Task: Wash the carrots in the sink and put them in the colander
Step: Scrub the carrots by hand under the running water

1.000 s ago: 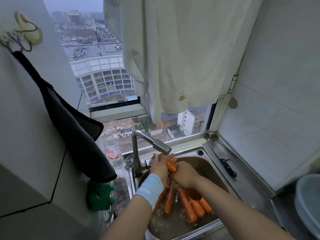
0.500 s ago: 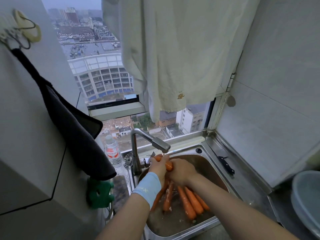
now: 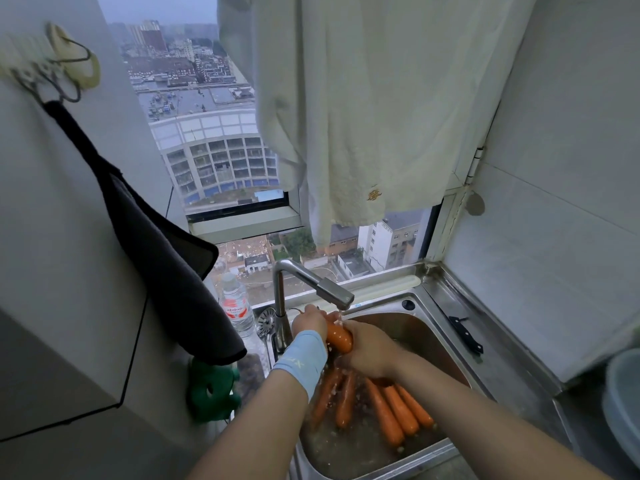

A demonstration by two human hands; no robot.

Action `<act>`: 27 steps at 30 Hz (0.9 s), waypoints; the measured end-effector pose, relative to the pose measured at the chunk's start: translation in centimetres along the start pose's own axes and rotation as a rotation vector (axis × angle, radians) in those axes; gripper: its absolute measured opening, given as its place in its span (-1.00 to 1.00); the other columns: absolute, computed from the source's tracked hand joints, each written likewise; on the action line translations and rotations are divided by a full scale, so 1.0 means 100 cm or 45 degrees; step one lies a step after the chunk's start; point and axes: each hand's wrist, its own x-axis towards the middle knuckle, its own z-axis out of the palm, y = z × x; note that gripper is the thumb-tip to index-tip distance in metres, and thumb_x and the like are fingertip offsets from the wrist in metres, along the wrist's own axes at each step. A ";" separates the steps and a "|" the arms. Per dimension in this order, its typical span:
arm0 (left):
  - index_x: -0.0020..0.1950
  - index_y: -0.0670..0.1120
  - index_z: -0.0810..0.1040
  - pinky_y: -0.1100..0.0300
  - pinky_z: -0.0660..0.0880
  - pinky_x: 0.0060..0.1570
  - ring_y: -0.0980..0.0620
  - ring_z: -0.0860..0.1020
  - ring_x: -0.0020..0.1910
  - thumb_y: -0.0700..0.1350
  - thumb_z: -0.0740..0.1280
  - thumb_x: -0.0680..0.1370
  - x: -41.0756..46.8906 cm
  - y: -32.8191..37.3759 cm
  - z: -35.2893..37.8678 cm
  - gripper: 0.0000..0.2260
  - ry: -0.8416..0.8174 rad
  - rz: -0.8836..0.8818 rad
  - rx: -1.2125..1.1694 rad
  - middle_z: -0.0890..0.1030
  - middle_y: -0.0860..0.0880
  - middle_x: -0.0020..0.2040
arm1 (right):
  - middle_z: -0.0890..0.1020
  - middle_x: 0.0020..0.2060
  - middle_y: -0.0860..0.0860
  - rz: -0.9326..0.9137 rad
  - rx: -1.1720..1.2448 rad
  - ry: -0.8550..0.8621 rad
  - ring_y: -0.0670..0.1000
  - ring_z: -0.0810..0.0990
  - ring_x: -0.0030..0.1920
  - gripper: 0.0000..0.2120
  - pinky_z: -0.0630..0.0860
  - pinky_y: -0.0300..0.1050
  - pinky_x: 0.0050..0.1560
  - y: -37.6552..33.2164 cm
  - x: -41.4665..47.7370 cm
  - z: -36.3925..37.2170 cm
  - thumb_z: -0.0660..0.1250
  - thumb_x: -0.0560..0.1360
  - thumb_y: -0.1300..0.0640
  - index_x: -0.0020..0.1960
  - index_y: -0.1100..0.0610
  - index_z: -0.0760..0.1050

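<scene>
Both hands hold one wet orange carrot (image 3: 340, 338) under the spout of the angular brushed-steel tap (image 3: 313, 285), and water runs onto it. The left hand (image 3: 309, 322), with a light blue wristband (image 3: 301, 362) on its wrist, has its fingers curled round the carrot's upper end. The right hand (image 3: 367, 348) wraps the lower part, its fingers closed round it and mostly hidden behind the back of the hand. Below them, in the stainless-steel sink (image 3: 420, 332), several more long orange carrots (image 3: 393, 412) lie side by side in shallow water. A black-handled knife (image 3: 465, 336) lies on the steel bench (image 3: 502, 375) just right of the basin. A clear plastic water bottle with a red label (image 3: 237, 306) stands left of the tap. A dark grey cloth (image 3: 156, 244) hangs from the left wall.
</scene>
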 end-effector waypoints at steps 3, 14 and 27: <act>-0.02 -0.17 0.47 0.03 0.56 -0.09 -0.12 0.57 -0.28 -0.15 0.13 0.67 0.007 0.000 -0.004 -0.82 -0.048 -0.081 -0.173 0.62 -0.14 -0.22 | 0.69 -0.06 0.01 0.094 0.159 -0.200 0.04 0.68 -0.03 -0.65 0.59 0.10 0.20 0.007 0.001 -0.007 0.47 0.32 -0.12 0.05 -0.04 0.61; 0.26 -0.03 0.40 -0.10 0.49 0.28 -0.15 0.57 0.11 0.01 0.20 0.67 0.008 -0.033 -0.003 -0.80 -0.133 0.015 0.171 0.60 -0.16 0.10 | 0.63 0.09 -0.02 0.120 -0.240 0.170 0.07 0.67 0.04 -0.57 0.62 0.06 0.10 -0.010 0.008 0.011 0.36 0.52 -0.10 0.27 0.03 0.30; 0.44 -0.09 0.36 -0.05 0.62 0.08 -0.03 0.67 -0.14 0.00 0.20 0.69 0.012 -0.031 0.013 -0.66 -0.341 0.047 0.023 0.64 -0.04 -0.04 | 0.73 -0.08 -0.05 0.062 0.251 -0.138 -0.06 0.70 -0.03 -0.78 0.60 0.01 0.21 0.018 -0.007 0.000 0.47 0.39 0.08 0.03 0.00 0.68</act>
